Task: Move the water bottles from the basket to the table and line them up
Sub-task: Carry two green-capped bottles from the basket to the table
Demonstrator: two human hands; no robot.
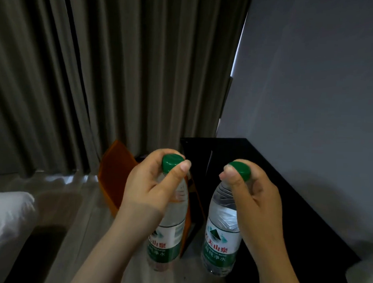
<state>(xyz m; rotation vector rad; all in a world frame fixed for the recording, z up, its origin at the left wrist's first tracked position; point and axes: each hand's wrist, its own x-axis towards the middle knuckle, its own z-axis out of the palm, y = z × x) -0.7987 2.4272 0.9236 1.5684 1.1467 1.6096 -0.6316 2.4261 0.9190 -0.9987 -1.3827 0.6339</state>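
I hold two clear water bottles with green caps and green-and-white labels, both upright in the air. My left hand [150, 187] grips the neck of the left bottle [167, 233], thumb up against its cap. My right hand [252, 192] grips the neck of the right bottle [222, 236] in the same way. The orange basket [114, 172] stands on the floor behind and below the left bottle, mostly hidden by my hand; its inside cannot be seen. The black table [266, 167] runs along the wall on the right, with the right bottle hanging over its near left edge.
Grey curtains [98, 71] hang behind the basket. A bluish wall [314, 83] rises behind the table. White bedding [6, 218] lies at the lower left, and a pale object [364, 278] sits at the lower right corner.
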